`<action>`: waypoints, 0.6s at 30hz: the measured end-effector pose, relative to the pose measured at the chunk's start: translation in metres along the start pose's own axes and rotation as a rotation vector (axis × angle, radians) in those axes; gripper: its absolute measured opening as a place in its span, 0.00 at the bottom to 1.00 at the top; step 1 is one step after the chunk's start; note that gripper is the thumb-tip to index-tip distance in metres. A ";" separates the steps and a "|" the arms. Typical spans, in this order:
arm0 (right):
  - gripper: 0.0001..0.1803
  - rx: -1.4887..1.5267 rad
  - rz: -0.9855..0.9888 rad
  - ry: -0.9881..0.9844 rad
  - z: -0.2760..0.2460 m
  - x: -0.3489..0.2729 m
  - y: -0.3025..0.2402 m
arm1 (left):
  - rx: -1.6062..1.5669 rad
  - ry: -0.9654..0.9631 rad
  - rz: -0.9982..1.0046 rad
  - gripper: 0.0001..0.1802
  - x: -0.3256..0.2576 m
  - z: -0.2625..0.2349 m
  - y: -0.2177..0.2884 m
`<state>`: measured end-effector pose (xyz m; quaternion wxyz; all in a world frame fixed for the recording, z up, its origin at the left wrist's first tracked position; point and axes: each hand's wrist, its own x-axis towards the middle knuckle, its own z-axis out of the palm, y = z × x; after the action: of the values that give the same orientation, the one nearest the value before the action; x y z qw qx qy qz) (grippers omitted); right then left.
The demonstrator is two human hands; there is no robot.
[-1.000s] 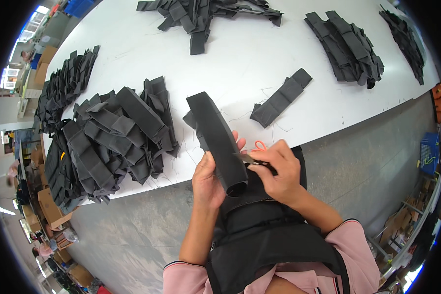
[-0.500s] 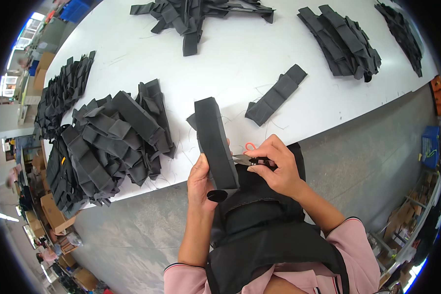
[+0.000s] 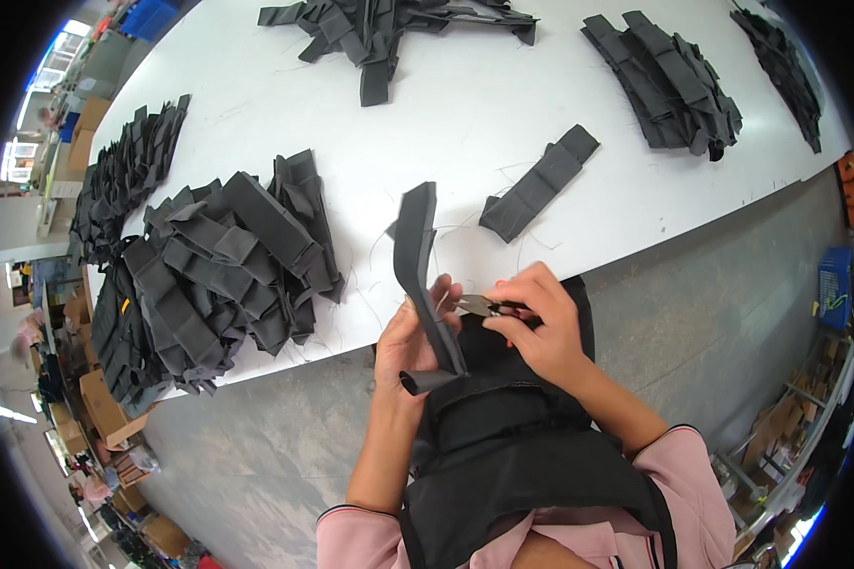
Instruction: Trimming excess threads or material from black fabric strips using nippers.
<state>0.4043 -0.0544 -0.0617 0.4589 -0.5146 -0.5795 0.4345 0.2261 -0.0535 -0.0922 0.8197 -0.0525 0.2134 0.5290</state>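
Note:
My left hand (image 3: 410, 346) grips a dark grey sewn fabric strip (image 3: 414, 242) by its lower part, above my lap at the table's near edge. The strip stands nearly edge-on, and its bottom end curls to the left. Close on its right, my right hand (image 3: 539, 318) holds small thread snips (image 3: 481, 305) with metal blades and a dark handle. The blades point left toward the fingertips of my left hand; whether they touch a thread I cannot tell. A bit of orange-red shows at the right fingers. Another fabric strip (image 3: 541, 183) lies alone on the table.
The white table (image 3: 256, 114) carries a large heap of grey strips (image 3: 228, 256) at left, a smaller pile (image 3: 128, 180) beyond it, a loose pile (image 3: 370, 38) at the far side and a stack (image 3: 664, 85) at right. Loose threads are scattered about. A blue crate (image 3: 834, 286) stands at far right.
My left hand has turned the fabric strip from its broad face to nearly edge-on. The left fingers now show beside it. The snips have shifted slightly right.

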 end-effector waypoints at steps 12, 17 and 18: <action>0.13 0.114 0.008 -0.126 0.022 -0.007 0.005 | -0.292 -0.238 -0.140 0.13 0.006 -0.006 -0.023; 0.15 0.078 -0.172 -0.170 0.024 -0.002 0.008 | -0.351 -0.315 -0.138 0.16 0.009 -0.015 -0.027; 0.15 0.077 -0.172 -0.168 0.024 -0.003 0.008 | -0.332 -0.254 -0.119 0.16 0.008 -0.012 -0.027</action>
<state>0.3829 -0.0572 -0.0750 0.4638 -0.4066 -0.6407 0.4572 0.2499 -0.0623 -0.1097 0.8499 -0.1320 0.0149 0.5100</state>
